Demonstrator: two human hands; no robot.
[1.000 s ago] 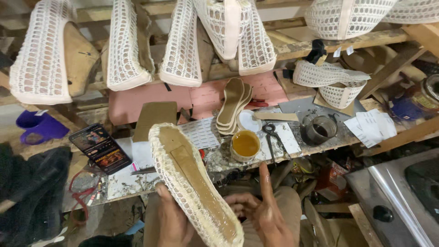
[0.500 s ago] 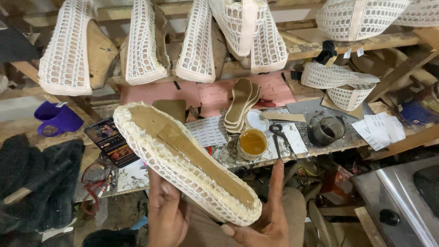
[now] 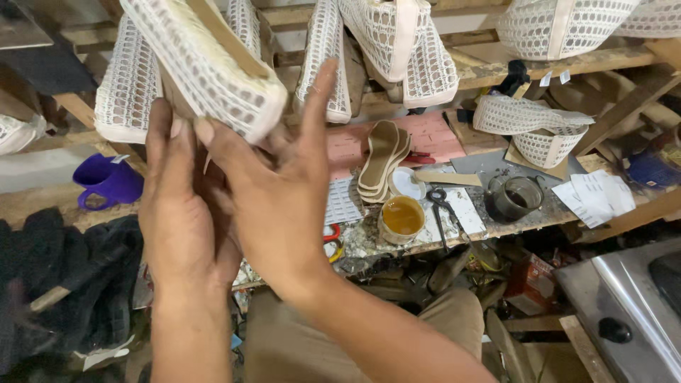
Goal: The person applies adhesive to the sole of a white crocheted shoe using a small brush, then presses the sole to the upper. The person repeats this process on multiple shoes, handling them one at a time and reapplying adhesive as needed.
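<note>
Orange-red carton (image 3: 537, 282) under the bench (right side), white tags (image 3: 555, 77) above

White mesh shoe (image 3: 206, 64) cut off by top edge, its underside hidden behind both hands. Left hand (image 3: 186, 206) palm hidden; fingertips blurred.

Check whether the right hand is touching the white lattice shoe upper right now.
Touching. The head view shows the right hand with its fingertips pressed against the edge of the white lattice shoe upper.
</note>
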